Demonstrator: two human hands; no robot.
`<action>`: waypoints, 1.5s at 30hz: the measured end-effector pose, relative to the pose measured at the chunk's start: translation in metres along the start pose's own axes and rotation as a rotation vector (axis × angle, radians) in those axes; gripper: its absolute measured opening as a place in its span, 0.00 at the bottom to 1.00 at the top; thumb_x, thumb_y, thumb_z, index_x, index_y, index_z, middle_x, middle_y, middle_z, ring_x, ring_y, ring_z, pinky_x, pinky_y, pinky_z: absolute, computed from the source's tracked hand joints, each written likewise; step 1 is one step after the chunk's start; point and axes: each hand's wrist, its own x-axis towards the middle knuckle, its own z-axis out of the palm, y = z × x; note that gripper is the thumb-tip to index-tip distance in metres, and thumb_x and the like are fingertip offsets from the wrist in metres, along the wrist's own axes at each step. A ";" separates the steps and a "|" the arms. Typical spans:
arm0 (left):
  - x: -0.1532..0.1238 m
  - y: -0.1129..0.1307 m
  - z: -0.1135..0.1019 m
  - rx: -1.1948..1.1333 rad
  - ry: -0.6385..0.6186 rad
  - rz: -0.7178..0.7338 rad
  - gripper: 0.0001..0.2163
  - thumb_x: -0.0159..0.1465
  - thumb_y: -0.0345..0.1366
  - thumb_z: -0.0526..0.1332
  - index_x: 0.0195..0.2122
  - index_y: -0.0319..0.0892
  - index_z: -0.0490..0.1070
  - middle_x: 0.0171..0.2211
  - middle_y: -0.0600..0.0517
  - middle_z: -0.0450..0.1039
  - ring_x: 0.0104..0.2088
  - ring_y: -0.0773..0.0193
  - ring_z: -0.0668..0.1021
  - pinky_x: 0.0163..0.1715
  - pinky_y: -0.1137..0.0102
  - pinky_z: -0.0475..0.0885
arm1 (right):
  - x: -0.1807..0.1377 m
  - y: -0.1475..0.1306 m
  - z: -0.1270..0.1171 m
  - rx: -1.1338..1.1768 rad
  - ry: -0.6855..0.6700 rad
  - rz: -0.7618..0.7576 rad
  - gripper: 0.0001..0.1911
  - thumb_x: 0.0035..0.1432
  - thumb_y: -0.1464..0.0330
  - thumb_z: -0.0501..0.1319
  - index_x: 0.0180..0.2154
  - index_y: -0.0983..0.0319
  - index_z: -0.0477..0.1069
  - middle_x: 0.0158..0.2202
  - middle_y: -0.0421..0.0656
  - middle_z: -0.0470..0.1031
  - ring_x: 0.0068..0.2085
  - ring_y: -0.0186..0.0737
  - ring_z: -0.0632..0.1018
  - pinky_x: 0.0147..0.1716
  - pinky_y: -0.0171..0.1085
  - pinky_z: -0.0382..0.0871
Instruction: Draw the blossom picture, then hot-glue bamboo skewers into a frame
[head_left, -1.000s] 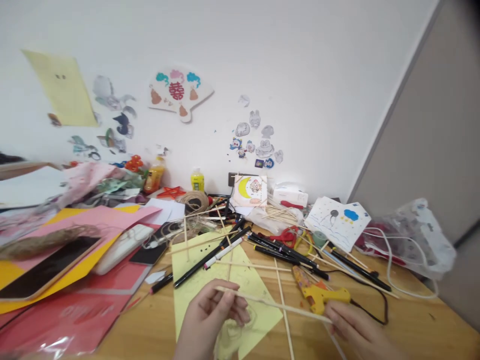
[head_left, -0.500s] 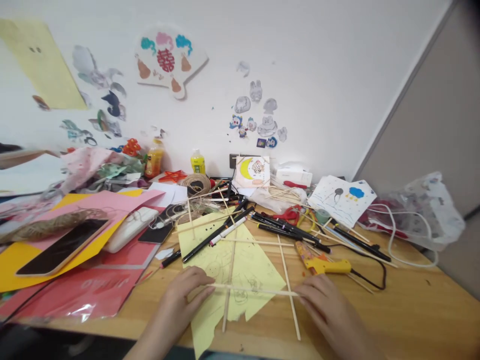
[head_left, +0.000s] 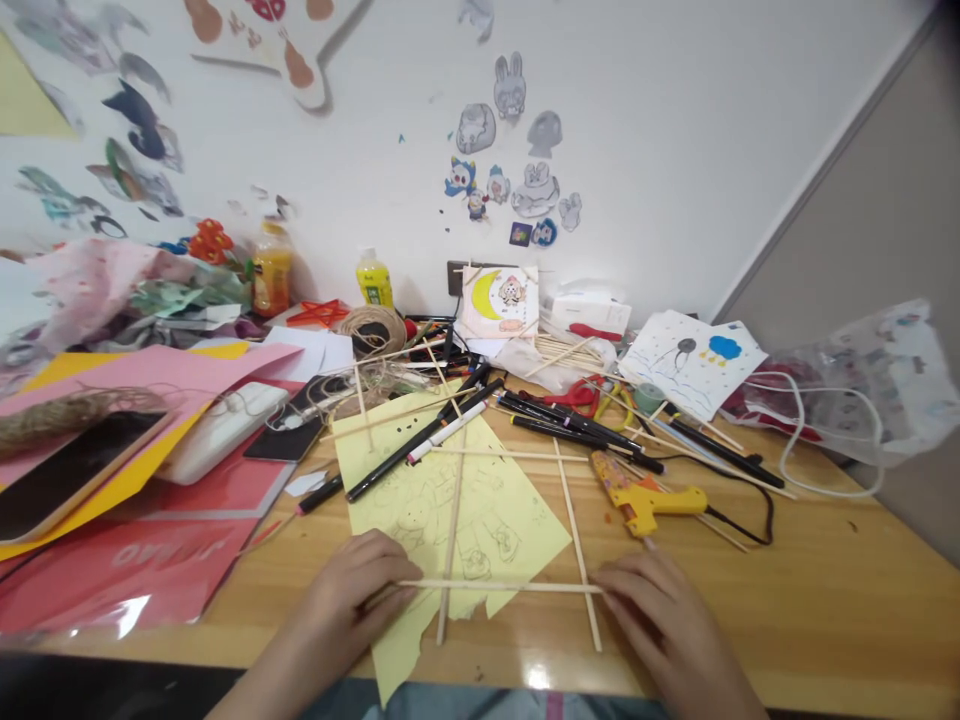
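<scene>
Between my two hands a thin wooden stick (head_left: 517,587) lies crosswise near the table's front edge. My left hand (head_left: 356,590) pinches its left end between thumb and fingers. At the other end, my right hand (head_left: 660,610) has its thumb and fingertips closed on the tip. The stick crosses two lengthwise sticks, a left one (head_left: 452,530) and a right one (head_left: 576,540). Farther back, another crosswise stick (head_left: 525,456) spans the same pair. Beneath the left part lies yellow paper (head_left: 397,505) with pencil drawings and a torn front edge.
A yellow glue gun (head_left: 671,501) lies beyond my right hand, its cord running right. Black markers (head_left: 577,435), red scissors (head_left: 577,397) and loose sticks crowd the middle. To the left are a phone (head_left: 75,470), a white power bank (head_left: 225,430) and coloured sheets (head_left: 150,570). Bottles (head_left: 373,280) stand by the wall.
The crosswise stick's left end has shifted left and slightly nearer me with my left hand, so it lies more level. My right hand has moved slightly right. The camera view has tipped down.
</scene>
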 end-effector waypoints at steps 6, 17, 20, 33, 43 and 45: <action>0.001 0.001 -0.004 -0.017 -0.009 -0.007 0.05 0.62 0.29 0.57 0.36 0.44 0.70 0.29 0.54 0.72 0.31 0.67 0.75 0.30 0.75 0.71 | -0.004 -0.001 0.003 0.030 -0.027 0.033 0.08 0.60 0.73 0.55 0.38 0.57 0.71 0.33 0.42 0.74 0.36 0.40 0.75 0.38 0.41 0.70; -0.010 -0.009 -0.016 0.095 -0.019 -0.011 0.05 0.60 0.32 0.60 0.37 0.45 0.71 0.30 0.53 0.73 0.31 0.67 0.76 0.31 0.75 0.72 | -0.003 0.000 -0.001 0.053 -0.022 0.045 0.06 0.59 0.72 0.57 0.36 0.57 0.72 0.32 0.42 0.74 0.35 0.39 0.75 0.36 0.38 0.71; -0.010 -0.009 -0.014 0.107 0.003 0.002 0.05 0.61 0.32 0.60 0.37 0.45 0.71 0.30 0.53 0.74 0.32 0.66 0.77 0.32 0.74 0.73 | -0.003 0.000 -0.002 0.056 -0.029 0.042 0.06 0.59 0.71 0.57 0.36 0.57 0.72 0.32 0.41 0.75 0.35 0.39 0.76 0.35 0.36 0.72; 0.013 0.012 -0.005 0.283 0.117 0.062 0.04 0.62 0.35 0.58 0.36 0.45 0.71 0.31 0.52 0.73 0.31 0.64 0.75 0.30 0.72 0.69 | 0.028 0.077 -0.061 -0.312 -0.049 0.052 0.25 0.50 0.78 0.52 0.50 0.60 0.67 0.52 0.49 0.71 0.52 0.49 0.70 0.51 0.53 0.64; 0.054 0.081 0.083 0.250 0.106 0.081 0.05 0.65 0.30 0.54 0.37 0.42 0.69 0.32 0.49 0.73 0.33 0.61 0.73 0.33 0.67 0.69 | 0.059 0.096 -0.052 -0.426 -0.357 -0.019 0.25 0.45 0.80 0.53 0.47 0.66 0.70 0.48 0.52 0.71 0.48 0.48 0.71 0.47 0.48 0.65; 0.052 0.080 0.091 0.247 0.089 0.063 0.06 0.66 0.32 0.53 0.39 0.42 0.68 0.34 0.49 0.73 0.35 0.61 0.73 0.36 0.66 0.70 | 0.056 0.094 -0.051 -0.415 -0.347 -0.025 0.24 0.45 0.80 0.53 0.46 0.66 0.70 0.47 0.52 0.70 0.47 0.47 0.71 0.46 0.46 0.66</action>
